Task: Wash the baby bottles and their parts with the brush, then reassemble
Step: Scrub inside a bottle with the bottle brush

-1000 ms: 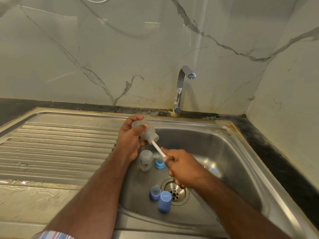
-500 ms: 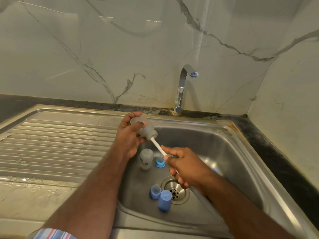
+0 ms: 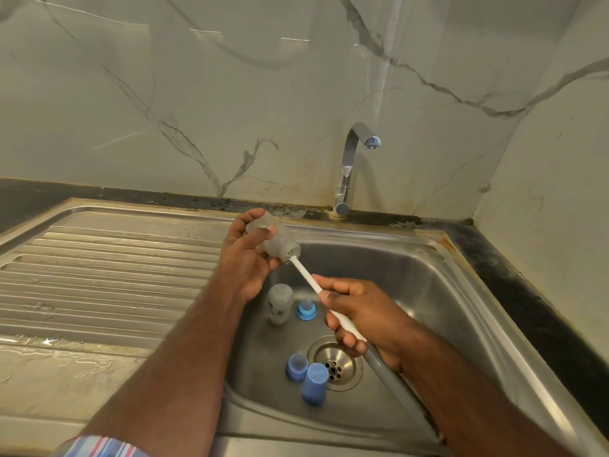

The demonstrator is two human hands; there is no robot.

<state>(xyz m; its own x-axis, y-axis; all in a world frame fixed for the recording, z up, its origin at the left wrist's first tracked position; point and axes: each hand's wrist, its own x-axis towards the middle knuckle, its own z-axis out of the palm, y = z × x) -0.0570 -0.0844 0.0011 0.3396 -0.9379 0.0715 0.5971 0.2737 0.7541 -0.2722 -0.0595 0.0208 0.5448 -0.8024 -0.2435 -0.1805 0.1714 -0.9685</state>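
My left hand grips a cloudy baby bottle tilted over the sink's back left corner, its mouth pointing down to the right. The bottle brush has its grey bristled head at the bottle's mouth, partly inside. My right hand holds the brush's white handle. On the sink floor lie a second bottle, a blue ring with a teat, another blue ring with a teat and a blue cap.
The steel sink has a drain in the middle. A chrome tap stands behind it, with no water running. A ribbed, wet draining board stretches to the left. Marble walls close in at the back and right.
My right hand has drawn the brush back out of the bottle, so more white handle and the bristles show at the mouth. The left hand keeps the bottle in place.
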